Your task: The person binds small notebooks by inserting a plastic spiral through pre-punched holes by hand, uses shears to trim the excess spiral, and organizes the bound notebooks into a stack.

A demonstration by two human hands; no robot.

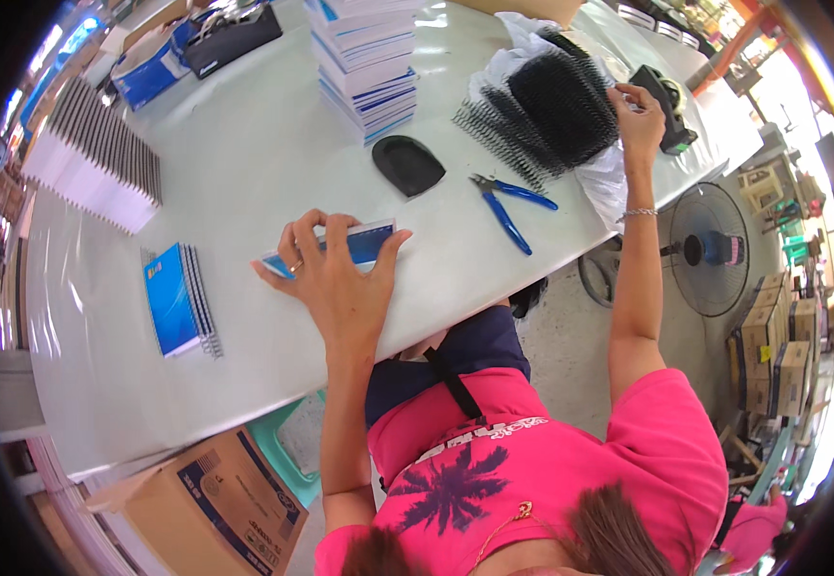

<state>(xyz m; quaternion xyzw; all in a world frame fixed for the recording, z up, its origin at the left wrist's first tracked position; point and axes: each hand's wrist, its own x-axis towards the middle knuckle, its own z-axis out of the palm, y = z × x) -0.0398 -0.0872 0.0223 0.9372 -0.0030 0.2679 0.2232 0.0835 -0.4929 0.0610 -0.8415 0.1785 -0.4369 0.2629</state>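
Note:
My left hand (343, 274) grips a blue-covered booklet (369, 244) near the table's front edge, thumb at one end and fingers along it. Far right, my right hand (640, 117) has its fingers pinched at the edge of a pile of black plastic binding coils (556, 106); the coil at the fingertips is hard to make out. The pile lies on white plastic wrapping (601, 187). Blue-handled cutting pliers (508, 206) rest open between the hands. A black, rounded, mouse-shaped pad (407, 165) lies beyond the booklet.
Tall stacked booklets (364, 72) stand at the back; coil-bound ones (95, 158) are stacked far left. Several blue spiral notebooks (179, 300) lie at left. A black tape dispenser (665, 108) sits beside my right hand. A fan (710, 248) and a cardboard box (220, 504) flank the table.

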